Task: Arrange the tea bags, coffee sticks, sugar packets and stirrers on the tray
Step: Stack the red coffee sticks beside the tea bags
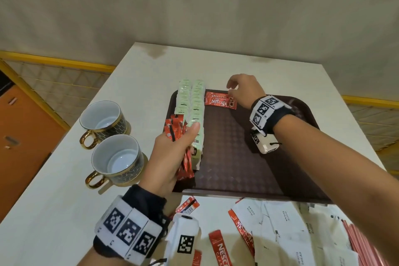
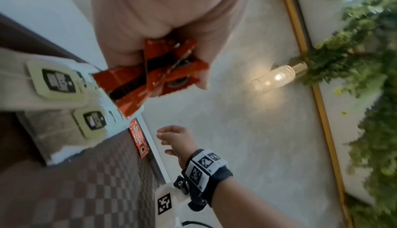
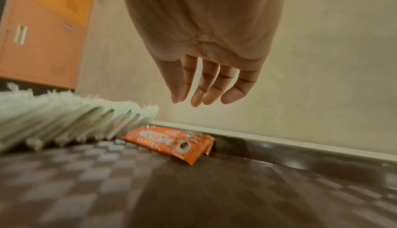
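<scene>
left hand (image 1: 172, 153) grips a bundle of red coffee sticks (image 1: 181, 147); right hand (image 1: 244, 90), fingers relaxed, hovers over one laid stick (image 1: 220, 101) on the dark brown tray (image 1: 237, 157). best lay each next stick snug alongside it.

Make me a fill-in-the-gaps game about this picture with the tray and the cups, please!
1. The left hand holds a bunch of red ____ sticks.
2. The green tea bags stand in ____ rows along the left side of the tray.
3. Beside the tray stand ____ empty cups with gold handles.
4. The right hand hovers over the coffee sticks lying flat on the tray, holding ____.

Missing words: coffee; two; two; nothing
</scene>
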A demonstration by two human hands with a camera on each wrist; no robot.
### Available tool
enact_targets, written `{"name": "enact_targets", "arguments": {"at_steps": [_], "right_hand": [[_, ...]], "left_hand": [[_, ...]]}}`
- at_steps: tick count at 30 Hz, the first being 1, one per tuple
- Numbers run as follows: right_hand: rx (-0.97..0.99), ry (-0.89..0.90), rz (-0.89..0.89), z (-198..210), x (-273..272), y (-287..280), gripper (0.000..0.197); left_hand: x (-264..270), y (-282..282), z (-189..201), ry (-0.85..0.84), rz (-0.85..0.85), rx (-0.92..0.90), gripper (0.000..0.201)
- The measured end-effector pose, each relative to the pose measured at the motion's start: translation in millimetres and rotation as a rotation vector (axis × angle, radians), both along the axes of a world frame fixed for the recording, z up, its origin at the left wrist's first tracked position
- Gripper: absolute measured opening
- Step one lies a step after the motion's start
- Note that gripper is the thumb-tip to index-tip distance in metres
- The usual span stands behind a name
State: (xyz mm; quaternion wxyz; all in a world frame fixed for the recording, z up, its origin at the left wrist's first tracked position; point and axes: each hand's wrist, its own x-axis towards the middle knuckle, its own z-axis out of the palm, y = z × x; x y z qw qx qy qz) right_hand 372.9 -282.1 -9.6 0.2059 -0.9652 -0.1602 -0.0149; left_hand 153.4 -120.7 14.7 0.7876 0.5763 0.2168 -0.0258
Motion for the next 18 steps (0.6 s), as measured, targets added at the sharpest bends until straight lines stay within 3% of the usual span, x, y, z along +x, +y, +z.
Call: {"name": "enact_targets", "arguments": {"at_steps": [4, 7, 14, 18], "right_hand": [[0.310, -0.046, -0.039, 29.8, -38.6, -5.0, 0.008], [0.512, 0.037, 0.034, 52.8, -90.2, -1.9, 0.007], [0.747, 0.348, 0.178, 70.1, -169.9, 0.2, 0.015], [0.757, 0.347, 0.172, 65.9, -179.3, -5.9, 0.012]], "left_hand": [[9.3, 0.5, 0.1, 0.110, -0.025, -0.388, 0.020], [10.4, -2.1, 2.2, 0.078, -0.055, -0.574, 0.024], [-10.5, -16.2, 17.7, -0.030, -0.289, -0.426, 0.029], [-23.3, -19.3, 20.5, -0.076, -0.391, -0.307, 0.032]]}}
